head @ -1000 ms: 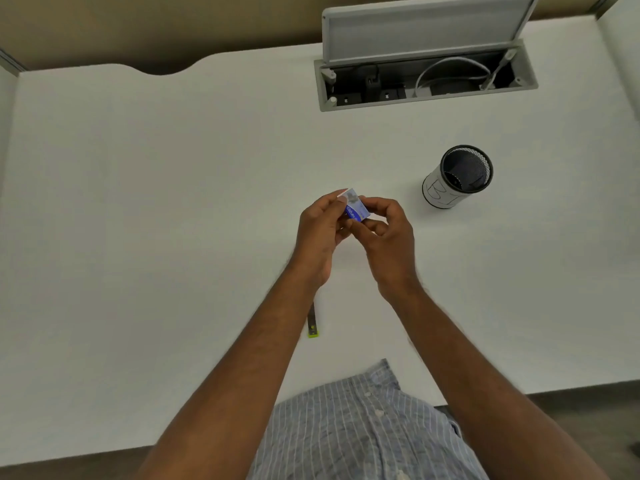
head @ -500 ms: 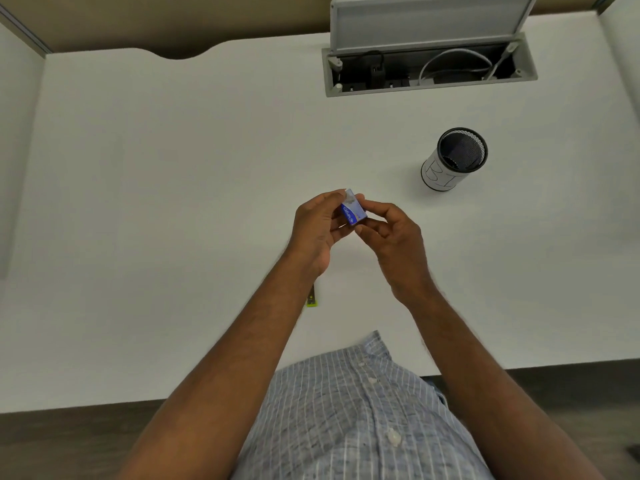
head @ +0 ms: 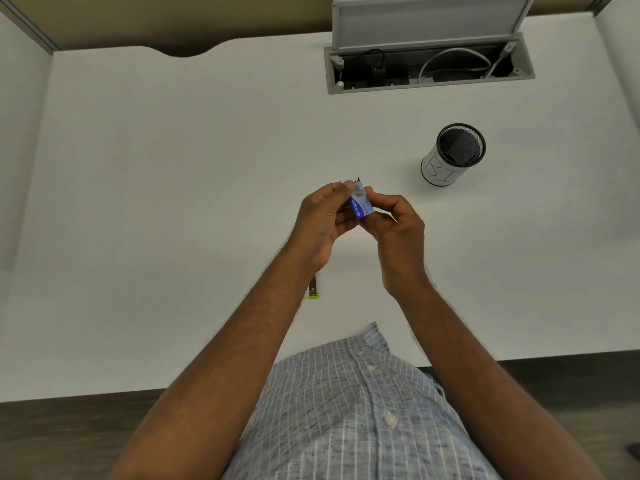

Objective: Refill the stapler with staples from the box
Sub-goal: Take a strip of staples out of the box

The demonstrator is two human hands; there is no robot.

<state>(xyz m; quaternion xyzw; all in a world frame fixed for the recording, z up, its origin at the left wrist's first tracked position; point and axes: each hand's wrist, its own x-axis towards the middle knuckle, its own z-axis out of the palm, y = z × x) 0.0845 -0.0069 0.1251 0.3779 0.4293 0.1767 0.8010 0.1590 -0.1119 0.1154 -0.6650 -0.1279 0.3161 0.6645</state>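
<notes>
A small blue and white staple box [head: 361, 204] is held up above the white desk [head: 173, 168], between both hands. My left hand [head: 320, 225] pinches its upper left end with thumb and fingers. My right hand [head: 398, 230] grips its right side and underside. A dark flap tip shows at the box's top end. The stapler [head: 314, 289] lies on the desk under my left wrist; only its dark end with a yellow-green tip shows.
A black mesh pen cup [head: 452, 154] with a white label stands to the right. An open cable hatch [head: 429, 64] with cords sits at the desk's back. The desk's front edge runs just before my striped shirt.
Both hands stay on the box, with the fingers shifted slightly at its top end. The view has tilted, so the desk appears lower in the picture.
</notes>
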